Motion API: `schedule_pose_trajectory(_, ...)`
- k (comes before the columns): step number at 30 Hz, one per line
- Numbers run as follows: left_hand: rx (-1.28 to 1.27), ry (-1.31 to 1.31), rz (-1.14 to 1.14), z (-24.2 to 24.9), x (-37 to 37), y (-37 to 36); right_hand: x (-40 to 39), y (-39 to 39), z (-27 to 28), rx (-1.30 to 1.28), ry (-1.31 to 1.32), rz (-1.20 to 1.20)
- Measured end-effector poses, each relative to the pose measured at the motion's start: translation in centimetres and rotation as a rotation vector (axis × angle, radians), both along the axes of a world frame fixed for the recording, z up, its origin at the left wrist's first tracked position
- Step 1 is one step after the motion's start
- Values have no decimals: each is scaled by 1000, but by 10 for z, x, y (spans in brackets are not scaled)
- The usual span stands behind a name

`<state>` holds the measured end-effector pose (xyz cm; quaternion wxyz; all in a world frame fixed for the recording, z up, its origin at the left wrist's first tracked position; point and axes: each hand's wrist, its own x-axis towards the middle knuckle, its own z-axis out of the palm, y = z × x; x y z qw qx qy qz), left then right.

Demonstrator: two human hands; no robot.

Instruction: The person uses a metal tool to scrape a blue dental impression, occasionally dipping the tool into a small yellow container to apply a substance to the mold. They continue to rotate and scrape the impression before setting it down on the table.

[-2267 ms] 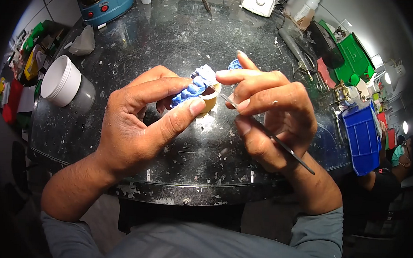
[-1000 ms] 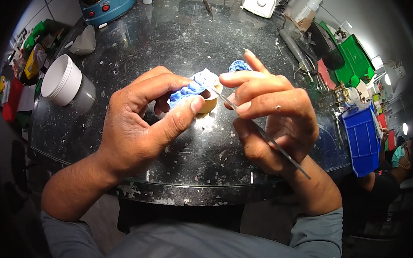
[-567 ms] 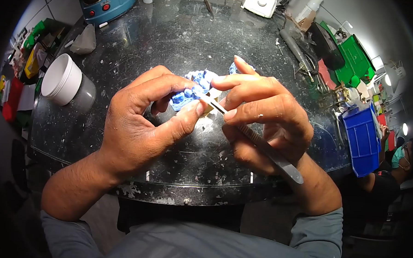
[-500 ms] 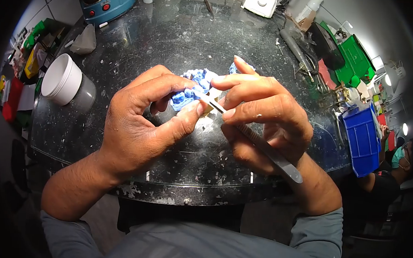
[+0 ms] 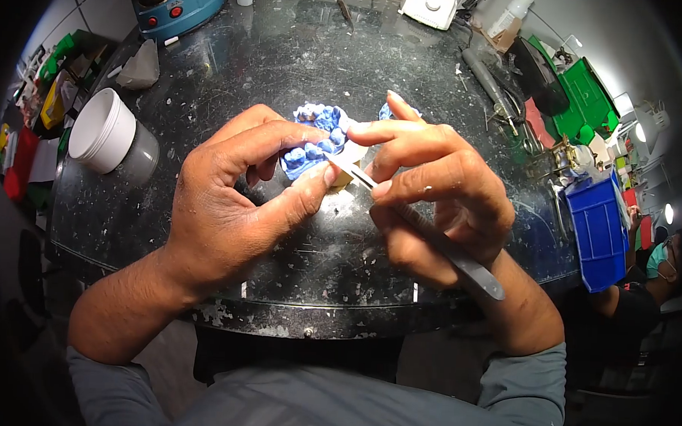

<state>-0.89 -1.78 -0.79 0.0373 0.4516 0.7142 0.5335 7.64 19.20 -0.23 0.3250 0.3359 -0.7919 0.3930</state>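
A blue dental model (image 5: 328,119) with tooth shapes and a pale base is held above the black table. The thumb and fingers of my left hand (image 5: 232,185) pinch it from the left side. My right hand (image 5: 441,187) grips a scalpel (image 5: 461,258) by its flat metal handle. The blade points up and left and meets the model's teeth near my left thumb. My right index fingertip rests at the model's right edge. Behind my right fingers a second blue piece (image 5: 387,111) lies on the table, mostly hidden.
A white tub (image 5: 105,132) stands at left beside a crumpled pale cup (image 5: 140,66). At the back are a blue machine (image 5: 179,8) and a white device (image 5: 430,5). A handpiece (image 5: 490,79) and a blue bin (image 5: 595,228) are at right, with another person (image 5: 627,294) beyond.
My left hand has tilted the model slightly, showing more of its teeth. The scalpel's handle end has shifted a little right, and its blade has drawn slightly down along the model.
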Motion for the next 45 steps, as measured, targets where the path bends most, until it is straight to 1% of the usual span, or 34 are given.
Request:
schedule_pose_trajectory(1, 0, 1, 0, -1, 0, 2, 1, -1, 0, -22, -12, 4)
schedule_pose_trajectory(3, 105, -15, 41, -4, 1, 6, 2, -1, 0, -45, -23, 8)
schedule_pose_trajectory(10, 108, 13, 60, -4, 1, 4, 1, -1, 0, -38, -37, -1)
schedule_pose_trajectory(12, 19, 35, 2, 0, 1, 0, 2, -1, 0, -55, -49, 4)
schedule_pose_trajectory(19, 35, 48, 53, -2, 3, 2, 1, 1, 0, -21, -67, -13)
schedule_pose_trajectory(23, 3, 107, 86, 2, 4, 1, 2, 2, 1, 2, -86, -5)
schedule_pose_trajectory(25, -13, 120, 101, 2, 5, 3, 4, 1, 2, -38, -113, 5)
schedule_pose_trajectory(27, 18, 61, 102, 1, 5, 4, 4, 1, 2, -77, -140, 18)
schedule_pose_trajectory(30, 13, 79, 93, 0, 4, 4, 3, 1, -1, -75, -128, 5)
schedule_pose_trajectory(32, -1, 80, 85, 1, 3, 2, 2, 2, -2, -5, -98, -10)
schedule_pose_trajectory(34, -15, 82, 77, 2, 3, 2, 2, 3, -1, -23, -114, 9)
schedule_pose_trajectory(36, -1, 2, 56, 2, 4, 2, 3, 4, -1, -40, -130, 26)
schedule_pose_trajectory(42, -49, -34, 41, 2, 2, 0, 2, 2, -2, -18, -102, -6)
schedule_pose_trajectory(45, -10, -22, 37, -1, 2, 1, 3, 3, -1, -59, -145, 24)
